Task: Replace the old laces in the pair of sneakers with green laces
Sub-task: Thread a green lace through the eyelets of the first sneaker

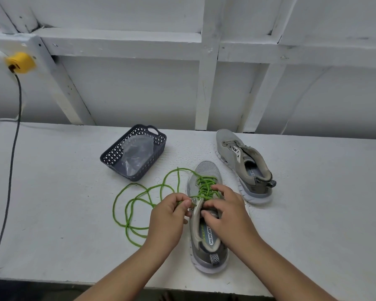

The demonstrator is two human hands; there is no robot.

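A grey sneaker (204,172) lies in front of me with its toe pointing away, and a green lace (137,198) is threaded through most of its eyelets. The lace's loose length lies in loops on the table to the left. My left hand (172,213) pinches the green lace right beside the shoe's upper left eyelets. My right hand (224,209) grips the tongue and right collar of the shoe, with its fingers curled over the opening. A second grey sneaker (243,164) without laces lies on its side at the right rear.
A dark latticed plastic basket (159,140) holding a clear plastic bag (137,153) stands behind the lace loops. A black cable (11,159) hangs from a yellow plug (21,61) at the far left. The white table's (313,203) front edge is close to my forearms.
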